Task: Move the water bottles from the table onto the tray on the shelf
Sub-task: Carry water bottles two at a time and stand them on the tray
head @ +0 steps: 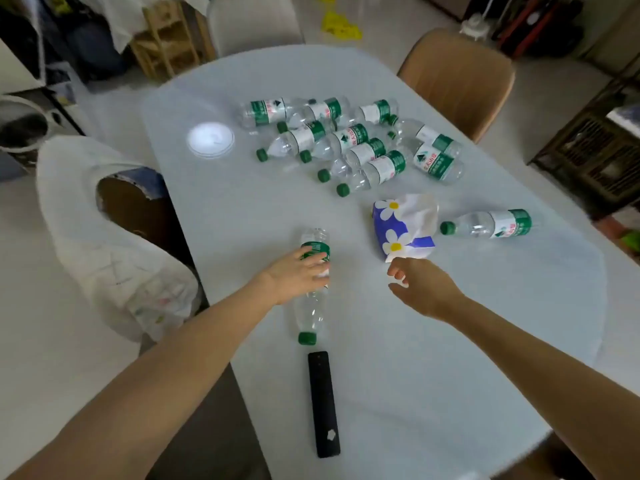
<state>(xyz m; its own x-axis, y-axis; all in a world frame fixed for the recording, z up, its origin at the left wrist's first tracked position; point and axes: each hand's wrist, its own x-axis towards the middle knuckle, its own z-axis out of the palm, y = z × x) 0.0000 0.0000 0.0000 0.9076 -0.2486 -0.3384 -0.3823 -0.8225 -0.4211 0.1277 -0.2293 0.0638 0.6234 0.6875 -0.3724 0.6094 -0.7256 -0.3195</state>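
The left hand (300, 271) lies over a bottle (311, 289) on the table (450, 341), with its fingers curled around the green label, so it grips this bottle. The bottle lies flat, its green cap (307, 338) pointing toward the person and its bottom away. Just beyond the cap, nearer to the person, lies a black remote (323, 403), lengthwise, not touching the cap.

The right hand (424, 289) is above the table, to the right of the held bottle. Its fingers are loosely bent and hold nothing (the tips are close to the lower edge of the bag, but I cannot tell if they touch it). The bag (405, 225) is crumpled, blue and white with daisy flowers.

To the right of the bag one single bottle (491, 224) lies on its side, cap toward the bag, near but apart from it. Farther away, in the middle of the table, a heap of bottles (353, 140) lies on their sides, many touching each other, most caps pointing to the left and toward the person. Left of the heap there is a round white lid (210, 139), flat on the table.

A brown chair (460, 81) stands at the far side of the table, and a chair with a white cover (104, 244) at the left side. The shelf and tray are not in view.
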